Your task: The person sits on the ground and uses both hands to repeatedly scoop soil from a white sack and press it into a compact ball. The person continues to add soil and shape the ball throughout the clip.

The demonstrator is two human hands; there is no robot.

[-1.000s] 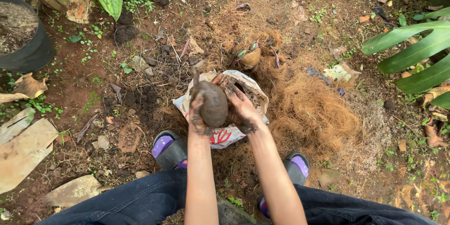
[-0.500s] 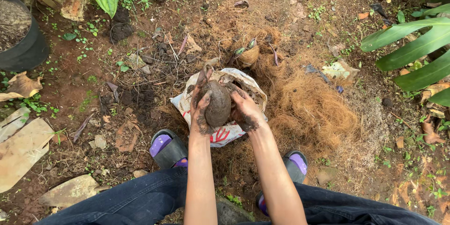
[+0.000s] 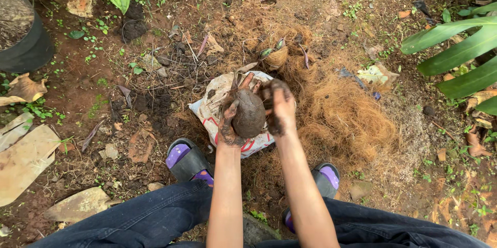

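A dark, soil-caked coconut husk ball (image 3: 249, 113) is gripped between the left hand (image 3: 228, 126), curled around its left side, and the right hand (image 3: 281, 108), closed over its right and top; since a second ago it has been turned slightly and lifted a little above the white sack (image 3: 217, 106), so shaping by hand appears under way. Bare reddish soil (image 3: 103, 98) is seen all round, with a coir fibre heap (image 3: 336, 118) at right, a black pot (image 3: 26, 41) far left and green leaves (image 3: 455, 46) far right.
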